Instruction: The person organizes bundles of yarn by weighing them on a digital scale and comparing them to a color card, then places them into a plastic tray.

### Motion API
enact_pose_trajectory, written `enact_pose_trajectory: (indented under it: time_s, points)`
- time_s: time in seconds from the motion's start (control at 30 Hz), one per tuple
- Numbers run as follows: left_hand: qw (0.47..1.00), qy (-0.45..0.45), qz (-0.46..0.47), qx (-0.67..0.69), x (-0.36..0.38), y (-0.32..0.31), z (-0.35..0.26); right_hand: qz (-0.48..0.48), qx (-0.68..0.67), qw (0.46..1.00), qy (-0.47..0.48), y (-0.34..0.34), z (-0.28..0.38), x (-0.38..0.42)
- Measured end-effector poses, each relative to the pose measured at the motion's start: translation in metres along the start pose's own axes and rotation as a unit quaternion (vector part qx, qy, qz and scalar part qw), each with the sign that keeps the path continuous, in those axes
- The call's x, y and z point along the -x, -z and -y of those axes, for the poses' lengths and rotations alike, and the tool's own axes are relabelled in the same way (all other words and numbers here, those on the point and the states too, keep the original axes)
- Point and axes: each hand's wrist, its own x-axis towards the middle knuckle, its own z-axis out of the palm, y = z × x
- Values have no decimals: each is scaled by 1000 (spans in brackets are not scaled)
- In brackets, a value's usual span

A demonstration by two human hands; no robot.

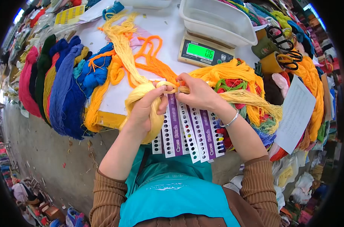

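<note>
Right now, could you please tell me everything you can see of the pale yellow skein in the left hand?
The pale yellow skein is a thick, slightly glossy bundle of fine strands that look like embroidery thread. It is soft-looking and curves about the left hand, whose fingers grip its upper part. One section bulges out on the hand's left side; another hangs from the palm side, beside the printed cards. Whether it touches those cards cannot be told.

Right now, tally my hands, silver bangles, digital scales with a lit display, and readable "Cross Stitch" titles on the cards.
Hands: 2 (left hand, right hand)
Silver bangle: 1
Digital scale: 1
"Cross Stitch" titles: 2
Total: 6
</note>
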Motion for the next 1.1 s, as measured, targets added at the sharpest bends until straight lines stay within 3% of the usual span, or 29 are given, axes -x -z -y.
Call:
enact_pose_trajectory:
  time_s: [0.07, 0.2, 0.27, 0.3, 0.33, 0.4, 0.53, 0.6, 0.63, 0.67, 0.73, 0.87, 0.93, 1.03, 1.1]
  points:
    - [992, 27, 80, 89, -3, 15, 7, -1, 6, 1000, 3, 0, 0, -1]
    - [993, 20, 93, 75, 7, -8, -6, 9, -57, 998, -7, 3, -7, -3]
    - [983, 28, 109, -145, 12, -13, -10, 10, -87, 996, -4, 2, -7, -5]
    - [952, 84, 139, -260, 9, -10, -16, 19, -77, 997, -17, 3, -5, -5]
    - [952, 84, 139, -260, 12, -11, -17, 29, -67, 997, -30, 4, -3, -5]
    - [910, 52, 44, -408, 19, -15, -17, 30, -55, 998, -11, 3, -2, -4]
    - [916, -43, 51, -395, -6, 2, 1, 47, -56, 997, -15, 3, 0, -5]
    - [787, -286, 84, -540, -16, 6, 12, 39, -61, 997, 4, 2, -2, -3]
    - [709, -304, 68, -632, -17, 7, 14, 34, -68, 997, 25, 1, -4, -2]
    - [709, -305, 69, -632, -18, 7, 16, 33, -68, 997, 24, 0, -7, -1]
    - [654, -319, 42, -684, -13, 1, 17, 35, -189, 981, 25, -3, -12, 2]
    - [660, -358, 20, -661, -9, 1, 21, 52, -300, 952, 23, -1, -14, 4]
    - [800, -174, 8, -574, 1, -10, 15, 108, -303, 946, -47, 9, -15, 3]
    - [781, -134, 62, -607, -4, -20, 3, 108, -341, 933, -30, 6, -16, 2]
    - [768, -158, 63, -617, -5, -16, 6, 120, -336, 933, -34, 8, -19, 1]
